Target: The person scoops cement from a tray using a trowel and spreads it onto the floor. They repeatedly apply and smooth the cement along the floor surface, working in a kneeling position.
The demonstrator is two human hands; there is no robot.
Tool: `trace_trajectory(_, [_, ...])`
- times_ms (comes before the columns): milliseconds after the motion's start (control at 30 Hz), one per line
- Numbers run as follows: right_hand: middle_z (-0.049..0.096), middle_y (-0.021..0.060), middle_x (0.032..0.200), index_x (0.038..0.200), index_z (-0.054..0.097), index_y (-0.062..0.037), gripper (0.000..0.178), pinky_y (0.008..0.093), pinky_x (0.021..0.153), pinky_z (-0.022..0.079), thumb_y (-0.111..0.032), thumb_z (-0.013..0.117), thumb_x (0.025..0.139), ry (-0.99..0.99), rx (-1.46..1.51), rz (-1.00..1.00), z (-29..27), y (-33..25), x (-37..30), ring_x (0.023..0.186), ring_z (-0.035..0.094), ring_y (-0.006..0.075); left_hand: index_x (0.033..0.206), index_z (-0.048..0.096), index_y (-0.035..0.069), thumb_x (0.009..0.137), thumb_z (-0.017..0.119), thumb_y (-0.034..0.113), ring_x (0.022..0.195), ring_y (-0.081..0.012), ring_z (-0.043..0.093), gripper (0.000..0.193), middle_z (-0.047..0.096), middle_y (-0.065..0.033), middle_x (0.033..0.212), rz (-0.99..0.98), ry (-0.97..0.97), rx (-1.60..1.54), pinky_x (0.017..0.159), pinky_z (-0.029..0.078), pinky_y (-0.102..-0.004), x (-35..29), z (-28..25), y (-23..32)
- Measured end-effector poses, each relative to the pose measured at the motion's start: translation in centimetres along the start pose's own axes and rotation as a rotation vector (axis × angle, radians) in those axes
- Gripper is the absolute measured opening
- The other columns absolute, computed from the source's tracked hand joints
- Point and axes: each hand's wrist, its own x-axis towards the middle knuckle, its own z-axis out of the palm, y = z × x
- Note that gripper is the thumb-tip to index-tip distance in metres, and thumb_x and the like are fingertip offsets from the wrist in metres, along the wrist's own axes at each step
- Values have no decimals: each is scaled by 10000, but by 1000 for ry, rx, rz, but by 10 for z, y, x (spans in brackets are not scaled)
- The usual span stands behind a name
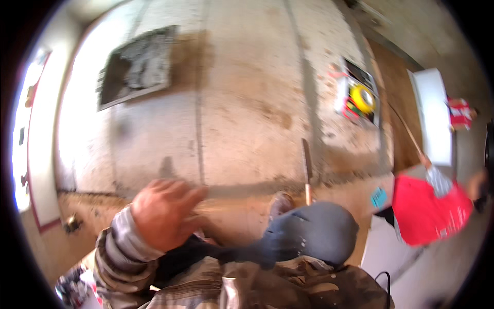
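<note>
Left hand: released, palm down, fingers loosely bent; beneath and beyond it, pale slabs; to its right, well apart, one narrow-bladed tool, pale-handled; farther, ahead-left, one dark tray bearing grey mix; farthest, ahead-right, one yellow roll.

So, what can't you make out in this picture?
All in the head view:
Right hand: out of sight, so whatever it holds can't be told.
Left hand: its back hides the palm and anything under it.
Pale box: a yellow roll covers part of the contents.
Clutter, lower left: blurred, cut off by the picture's edge.
</note>
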Motion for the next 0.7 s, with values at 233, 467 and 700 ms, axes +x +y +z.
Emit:
trace_trajectory(233, [580,196,677,955,577,-35,282,443,526,451,-286,703,936,-328,103,-531,35,-177,210,574,583,367,1225,610,24,910,665,305,930,-332,683,426,691,-158,978,61,-148,337,913,522,-472,-14,-3,42])
trace_trajectory(467, [655,221,774,924,622,-11,413,470,634,509,-417,598,993,-392,-192,-806,151,-435,348,691,652,372,1078,696,66,921,626,281,970,-275,674,275,710,-131,988,120,-256,203,886,485,-438,-16,28,-6])
trace_trajectory(700, [718,241,1025,1054,730,-38,419,525,859,561,-411,545,1001,-343,-554,-803,284,-559,360,974,689,452,1104,749,85,930,651,325,1183,-280,627,313,707,-106,1195,175,-680,20,975,430,-466,6,1,-80])
